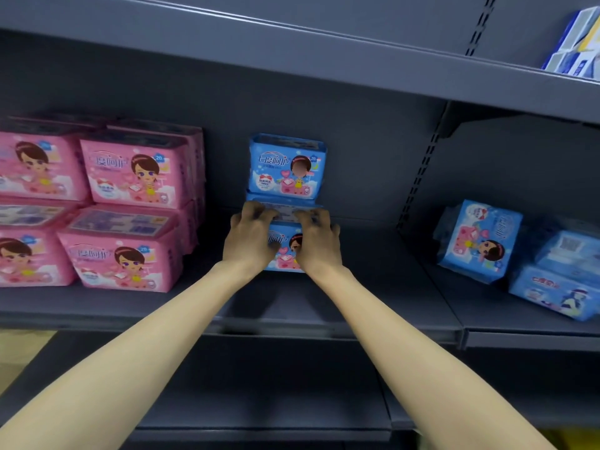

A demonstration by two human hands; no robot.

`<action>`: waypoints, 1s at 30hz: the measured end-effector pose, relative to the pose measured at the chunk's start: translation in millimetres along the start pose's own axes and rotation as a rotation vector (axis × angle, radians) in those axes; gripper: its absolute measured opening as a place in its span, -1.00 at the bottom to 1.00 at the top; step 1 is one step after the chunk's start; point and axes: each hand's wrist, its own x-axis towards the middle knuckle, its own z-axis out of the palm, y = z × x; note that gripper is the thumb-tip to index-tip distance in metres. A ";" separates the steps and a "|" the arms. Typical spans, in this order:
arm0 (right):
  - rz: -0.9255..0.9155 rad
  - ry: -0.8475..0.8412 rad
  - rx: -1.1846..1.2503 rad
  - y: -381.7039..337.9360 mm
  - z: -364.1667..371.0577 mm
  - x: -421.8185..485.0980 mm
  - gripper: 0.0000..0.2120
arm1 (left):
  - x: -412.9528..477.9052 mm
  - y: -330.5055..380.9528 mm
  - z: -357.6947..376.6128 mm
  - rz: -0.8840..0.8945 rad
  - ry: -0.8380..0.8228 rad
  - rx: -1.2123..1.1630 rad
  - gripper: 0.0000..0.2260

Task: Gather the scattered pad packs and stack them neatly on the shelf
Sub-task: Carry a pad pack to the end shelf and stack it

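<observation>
Two blue pad packs stand stacked at the middle of the grey shelf [292, 306]. The upper blue pack [285, 167] sits further back on the lower blue pack [285, 246]. My left hand [251, 237] and my right hand [316, 243] both grip the lower pack from the front, fingers curled over its top edge. Pink pad packs [130, 209] are stacked two high at the left. Several loose blue packs [480, 240] lie jumbled on the right shelf section.
An upper shelf [292, 53] overhangs the stack closely. White and blue boxes [574, 43] sit on it at the top right. A slotted upright post [422, 170] divides the middle and right sections. A lower shelf [259, 401] lies beneath my forearms.
</observation>
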 end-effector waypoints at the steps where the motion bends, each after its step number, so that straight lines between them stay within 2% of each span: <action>1: 0.002 0.000 -0.002 -0.6 1.1 0.5 -0.42 | 1.1 -1.9 0.7 0.006 -0.002 -0.002 -0.47; 30: 0.023 0.018 -0.022 -6.6 24.2 28.0 -0.42 | 24.1 -24.9 13.1 -0.007 -0.019 -0.045 -0.49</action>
